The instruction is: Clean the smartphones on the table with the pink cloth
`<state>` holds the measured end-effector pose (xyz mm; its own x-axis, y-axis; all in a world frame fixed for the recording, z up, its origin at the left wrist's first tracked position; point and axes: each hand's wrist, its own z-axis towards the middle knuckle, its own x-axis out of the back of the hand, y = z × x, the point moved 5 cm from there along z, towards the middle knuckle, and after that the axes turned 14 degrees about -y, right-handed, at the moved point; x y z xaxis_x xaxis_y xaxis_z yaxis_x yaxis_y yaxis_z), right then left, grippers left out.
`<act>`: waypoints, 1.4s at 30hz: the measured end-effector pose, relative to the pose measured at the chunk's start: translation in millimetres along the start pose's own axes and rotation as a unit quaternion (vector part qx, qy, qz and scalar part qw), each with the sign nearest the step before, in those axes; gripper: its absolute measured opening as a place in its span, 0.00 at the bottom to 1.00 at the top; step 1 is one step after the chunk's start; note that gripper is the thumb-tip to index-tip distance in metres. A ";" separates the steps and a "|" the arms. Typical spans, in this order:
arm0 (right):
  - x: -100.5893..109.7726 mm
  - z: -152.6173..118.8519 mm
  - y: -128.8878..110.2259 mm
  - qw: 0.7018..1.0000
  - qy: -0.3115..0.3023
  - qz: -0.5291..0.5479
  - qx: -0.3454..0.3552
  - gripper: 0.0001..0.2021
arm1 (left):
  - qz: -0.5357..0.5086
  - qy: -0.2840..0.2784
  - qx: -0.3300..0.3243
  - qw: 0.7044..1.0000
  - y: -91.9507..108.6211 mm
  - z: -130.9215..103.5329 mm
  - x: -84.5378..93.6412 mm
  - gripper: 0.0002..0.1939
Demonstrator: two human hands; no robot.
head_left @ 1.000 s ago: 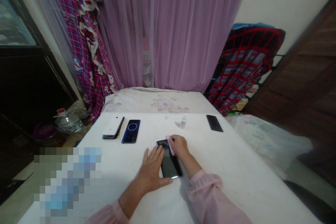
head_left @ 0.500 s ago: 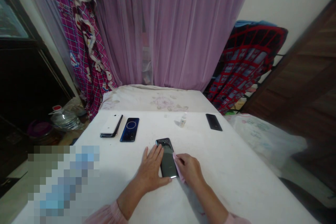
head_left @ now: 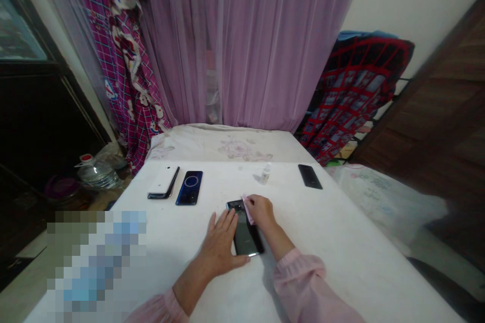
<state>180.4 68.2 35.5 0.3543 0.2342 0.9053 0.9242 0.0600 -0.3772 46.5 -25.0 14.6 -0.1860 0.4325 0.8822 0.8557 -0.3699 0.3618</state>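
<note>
Since half a second ago, your right grip (head_left: 262,210) has travelled up the right-hand edge of the dark phone (head_left: 247,238), from its lower part to near the top end, taking the pink cloth (head_left: 249,213) along. Your left grip (head_left: 219,250) has stayed in place on the phone's other side. You have the cloth pinched in the right grip, held against the phone's upper right edge. The left grip is clasping nothing: it lies flat, fingers spread over the phone's left edge, thumb by the bottom end. The dark phone lies on the white-covered desk (head_left: 348,252), directly in front of you between both grips. Farther out, to the left, you have a blue phone (head_left: 183,195) with a pale ring on it, and just beside that a white phone (head_left: 161,179) lying on top of a darker device (head_left: 173,185). A small bottle (head_left: 264,176) stands beyond your right grip, and to the right of it a black phone (head_left: 309,176) lies well apart from the others, near the desk's right edge. Purple curtains (head_left: 261,45) hang behind the desk's far end.
</note>
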 end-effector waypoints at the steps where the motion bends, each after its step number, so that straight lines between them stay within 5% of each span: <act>1: -1.8 -6.9 3.2 1.000 -0.001 0.004 0.003 0.13 | 0.000 0.002 -0.001 1.000 0.4 -0.1 0.4 0.52; 10: -20.2 -81.6 34.4 0.997 0.002 0.076 0.027 0.13 | 0.009 0.000 -0.001 1.000 -2.5 1.7 -5.3 0.53; 22: 3.2 7.5 -4.7 1.000 0.005 0.001 -0.013 0.14 | 0.014 0.000 0.000 1.000 -1.8 1.5 -3.6 0.53; 29: -5.6 -29.2 13.1 1.000 -0.002 0.017 -0.001 0.12 | 0.002 0.015 -0.018 1.000 -2.6 2.5 -2.8 0.52; 35: -21.9 -86.0 37.8 0.993 0.000 0.116 0.032 0.13 | -0.005 0.008 -0.018 1.000 -2.3 4.4 -4.4 0.53; 39: -27.8 -81.8 50.5 0.973 -0.034 0.225 0.045 0.11 | -0.020 -0.009 -0.040 0.999 -8.3 8.9 5.0 0.52; 42: -28.0 -64.5 67.6 0.911 -0.069 0.406 0.017 0.11 | -0.055 -0.078 -0.080 0.992 -19.0 13.2 18.6 0.49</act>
<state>242.1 3.1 -2.8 0.8952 0.3354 0.2936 0.3604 -0.1571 -0.9195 33.2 0.9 20.2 -0.1861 0.5952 0.7817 0.7441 -0.4342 0.5077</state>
